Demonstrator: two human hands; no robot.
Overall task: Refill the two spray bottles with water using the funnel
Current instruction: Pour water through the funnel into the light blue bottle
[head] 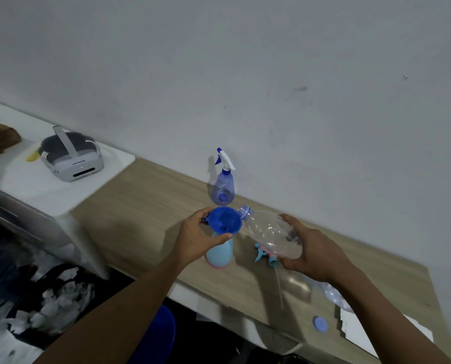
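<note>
Left hand [200, 237] has its grip closed around the rim of the blue funnel [224, 220], thumb on the near edge and fingers round the far side, pinning it in the neck of the light blue spray bottle [220, 252] that stands upright on the bench [145, 206]. Makes sense, since a funnel just sitting in a narrow neck would tip the moment anything knocks it.

Right hand [315, 254] is wrapped around the base end of a clear plastic water bottle [271, 232], tilted nearly flat with its open mouth right at the funnel's edge. Holding it by the bottom gives good control of the tilt (looks pretty much empty to me, can't make out any stream going in). So I'd say the pour into bottle one is about done or running out.

Under the clear bottle, lying on the bench, is the light blue trigger sprayer head [262, 254] with its dip tube trailing toward the near edge, set aside so the neck is open. A small blue cap [320, 323] sits near the front edge, probably off the water bottle.

The second spray bottle [223, 187], translucent blue-purple, stands behind by the wall with its trigger head still on, so that one looks untouched. Off to the left a VR headset [70, 160] sits on a white surface, well out of splash range.
</note>
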